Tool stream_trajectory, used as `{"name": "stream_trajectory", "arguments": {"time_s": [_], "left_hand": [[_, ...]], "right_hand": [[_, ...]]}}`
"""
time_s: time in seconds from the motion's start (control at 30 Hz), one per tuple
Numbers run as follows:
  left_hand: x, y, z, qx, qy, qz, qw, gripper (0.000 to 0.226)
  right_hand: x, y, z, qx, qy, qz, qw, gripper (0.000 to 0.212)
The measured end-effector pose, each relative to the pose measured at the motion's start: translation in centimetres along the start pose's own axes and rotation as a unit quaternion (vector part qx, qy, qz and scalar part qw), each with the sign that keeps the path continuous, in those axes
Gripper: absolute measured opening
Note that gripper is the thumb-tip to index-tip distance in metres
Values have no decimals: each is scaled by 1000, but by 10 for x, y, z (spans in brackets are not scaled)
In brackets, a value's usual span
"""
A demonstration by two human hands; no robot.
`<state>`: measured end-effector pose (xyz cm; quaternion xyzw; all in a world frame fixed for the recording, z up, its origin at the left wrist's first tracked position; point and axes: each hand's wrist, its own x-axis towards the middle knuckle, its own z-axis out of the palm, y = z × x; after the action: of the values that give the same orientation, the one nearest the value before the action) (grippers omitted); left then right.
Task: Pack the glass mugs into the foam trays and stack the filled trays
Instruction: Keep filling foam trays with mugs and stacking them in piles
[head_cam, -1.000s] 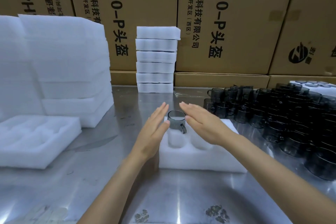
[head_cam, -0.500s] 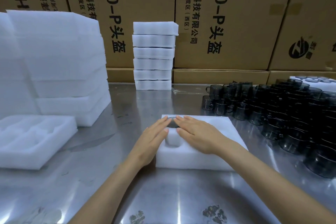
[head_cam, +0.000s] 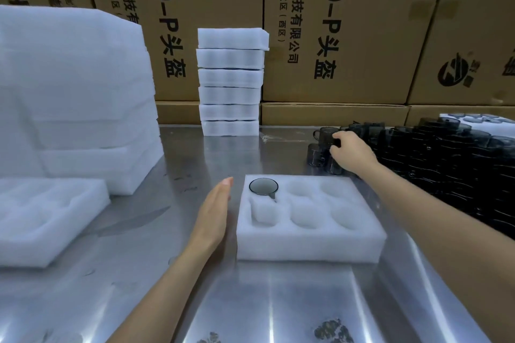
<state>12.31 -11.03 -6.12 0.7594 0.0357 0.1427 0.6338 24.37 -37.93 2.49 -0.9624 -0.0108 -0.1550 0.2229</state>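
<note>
Right hand [head_cam: 351, 154] seemingly grips a mug [head_cam: 323, 135]; left hand [head_cam: 214, 214] flat beside tray [head_cam: 309, 245].

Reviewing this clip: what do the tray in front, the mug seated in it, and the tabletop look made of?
Tray: white, matte soft foam, with rounded moulded pockets. Mug: apparently smoke-tinted glass, see-through with a dark glossy rim. Tabletop: probably brushed stainless steel, given its streaky reflections.

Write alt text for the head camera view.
A foam tray on a steel table holds one glass mug in its far-left pocket. The right hand reaches into a crowd of dark mugs; the left hand hovers open beside the tray.
</note>
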Motion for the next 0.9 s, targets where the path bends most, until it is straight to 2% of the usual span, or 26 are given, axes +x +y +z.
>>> {"name": "stream_trajectory", "arguments": {"time_s": [0.27, 0.4, 0.6, 0.67, 0.77, 0.83, 0.9], "left_hand": [[3, -1, 2, -16, 1, -6, 1000, 60], [4, -2, 2, -7, -1, -2, 1000, 57], [4, -1, 1, -1, -2, 2, 1000, 51], [4, 0, 1, -4, -2, 2, 1000, 51], [2, 1, 0, -11, -12, -1, 1000, 59], [1, 3, 0, -11, -15, -5, 1000, 72], [0, 5, 1, -11, -16, -4, 1000, 77]], "right_hand": [[43, -6, 6, -87, -35, 13, 995, 56], [48, -5, 14, -123, -53, 17, 991, 46], [39, 0, 13, -179, -7, 22, 984, 37], [30, -1, 10, -128, 18, 10, 992, 33], [6, -7, 5, 22, 68, -44, 997, 23], [-14, -13, 1, 128, 75, -88, 985, 17], [-35, -18, -2, 238, 46, -84, 966, 10]]}}
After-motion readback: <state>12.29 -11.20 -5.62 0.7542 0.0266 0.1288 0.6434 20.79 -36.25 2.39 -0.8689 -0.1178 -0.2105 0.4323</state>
